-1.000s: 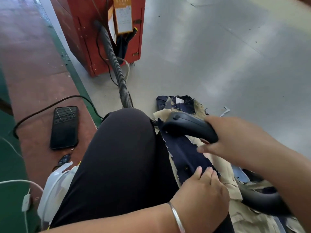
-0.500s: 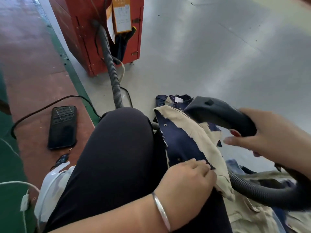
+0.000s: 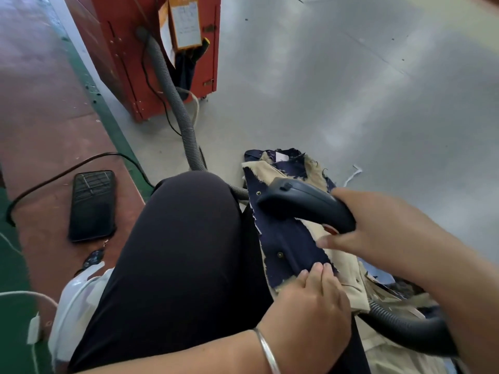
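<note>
- Head view, risk first: could pull the frayed cloth [image 3: 280,238] into the suction nozzle [image 3: 302,203], since the mouth sits right on the navy part and only the near end is pinned down.
- Could also catch loose threads or a metal stud at the mouth, if moved too slowly along the torn edge.
- Could drag the beige pieces off the lap to the floor [image 3: 351,90], as the black hose [image 3: 405,327] runs over them at 5 o'clock.
- Left hand [image 3: 310,300]: fingers [image 3: 318,267] almost straight and close together, tips pressing on the near end of the cloth; cannot tell if the thumb goes under it.
- Right hand [image 3: 383,233]: fingers wrapped round the nozzle grip, one finger stretched out flat below it, toward 9 o'clock.
- Place of the cloth: lying along the thigh, at 3 o'clock from the raised knee [image 3: 189,211], far end reaching out at 12 o'clock above the floor.
</note>
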Motion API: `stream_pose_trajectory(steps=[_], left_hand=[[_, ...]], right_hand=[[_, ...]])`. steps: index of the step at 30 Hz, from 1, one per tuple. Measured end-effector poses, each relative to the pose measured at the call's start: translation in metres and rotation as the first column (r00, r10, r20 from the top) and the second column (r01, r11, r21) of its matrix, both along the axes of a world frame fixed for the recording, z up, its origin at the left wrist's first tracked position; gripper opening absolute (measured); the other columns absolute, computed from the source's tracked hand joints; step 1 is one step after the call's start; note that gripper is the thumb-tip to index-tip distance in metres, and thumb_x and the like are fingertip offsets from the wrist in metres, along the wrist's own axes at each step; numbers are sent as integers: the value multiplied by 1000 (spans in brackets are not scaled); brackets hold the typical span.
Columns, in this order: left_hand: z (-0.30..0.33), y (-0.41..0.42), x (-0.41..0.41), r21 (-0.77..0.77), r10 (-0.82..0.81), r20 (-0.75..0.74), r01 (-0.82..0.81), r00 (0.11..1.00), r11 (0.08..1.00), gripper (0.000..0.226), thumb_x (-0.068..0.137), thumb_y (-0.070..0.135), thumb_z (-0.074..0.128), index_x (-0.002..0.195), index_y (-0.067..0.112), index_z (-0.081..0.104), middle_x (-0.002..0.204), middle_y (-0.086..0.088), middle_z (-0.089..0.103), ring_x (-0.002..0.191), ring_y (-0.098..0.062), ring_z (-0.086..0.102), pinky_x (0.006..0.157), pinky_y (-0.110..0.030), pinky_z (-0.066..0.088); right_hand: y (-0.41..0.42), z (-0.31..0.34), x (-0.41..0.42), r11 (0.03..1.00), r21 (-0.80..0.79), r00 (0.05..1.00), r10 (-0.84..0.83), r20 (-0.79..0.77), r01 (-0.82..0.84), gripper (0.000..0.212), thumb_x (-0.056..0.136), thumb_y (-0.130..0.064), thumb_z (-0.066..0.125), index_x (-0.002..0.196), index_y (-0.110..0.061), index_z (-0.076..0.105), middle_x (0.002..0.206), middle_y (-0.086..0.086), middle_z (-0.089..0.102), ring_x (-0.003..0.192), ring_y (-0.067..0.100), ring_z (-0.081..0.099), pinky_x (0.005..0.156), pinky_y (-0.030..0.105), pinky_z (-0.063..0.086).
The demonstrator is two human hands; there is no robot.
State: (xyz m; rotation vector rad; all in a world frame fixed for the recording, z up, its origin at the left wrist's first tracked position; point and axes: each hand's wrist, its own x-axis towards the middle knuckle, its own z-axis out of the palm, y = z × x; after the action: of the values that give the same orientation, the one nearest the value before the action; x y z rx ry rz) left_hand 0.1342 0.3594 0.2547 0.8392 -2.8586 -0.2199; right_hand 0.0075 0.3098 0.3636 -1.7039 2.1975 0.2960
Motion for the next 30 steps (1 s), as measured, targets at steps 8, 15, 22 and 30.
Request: stream_pose_trajectory(steps=[8, 15, 22, 30], left_hand=[[3, 4, 2, 51, -19, 30, 17, 999, 999, 43, 78, 13, 39, 91, 25, 77, 97, 7, 74, 91, -10, 70, 71, -22, 57], [4, 0, 3, 31, 44, -58, -43, 997, 999, 46, 84, 6, 35, 87, 21, 78, 95, 4, 74, 90, -11, 70, 73, -23, 57], [9, -30, 18, 0, 8, -235, -8, 972, 1000, 39, 81, 11, 39, 93, 16, 75, 103, 1, 72, 99, -13, 67, 83, -28, 55], [-6, -14, 15, -190, 1, -286, -58, 958, 980, 18, 81, 3, 59, 93, 2, 73, 91, -10, 69, 74, -22, 62, 73, -29, 49]], right_hand=[[-99, -22, 19, 1000, -30, 999, 6, 33, -5, 27, 82, -33, 77, 92, -19, 56, 65, -2, 60, 47, 17, 61, 47, 24, 45], [-76, 5, -25, 972, -190, 971, -93, 222, 137, 27, 75, -32, 82, 87, -22, 59, 55, 2, 63, 45, 23, 66, 48, 38, 58], [61, 21, -44, 936, -227, 958, -238, 159, 270, 39, 59, -63, 76, 86, -44, 54, 57, -14, 63, 43, 8, 59, 49, 41, 53], [87, 6, -21, 954, -158, 958, -225, 178, 253, 41, 61, -69, 74, 88, -51, 50, 65, -28, 61, 43, 3, 53, 47, 30, 43]])
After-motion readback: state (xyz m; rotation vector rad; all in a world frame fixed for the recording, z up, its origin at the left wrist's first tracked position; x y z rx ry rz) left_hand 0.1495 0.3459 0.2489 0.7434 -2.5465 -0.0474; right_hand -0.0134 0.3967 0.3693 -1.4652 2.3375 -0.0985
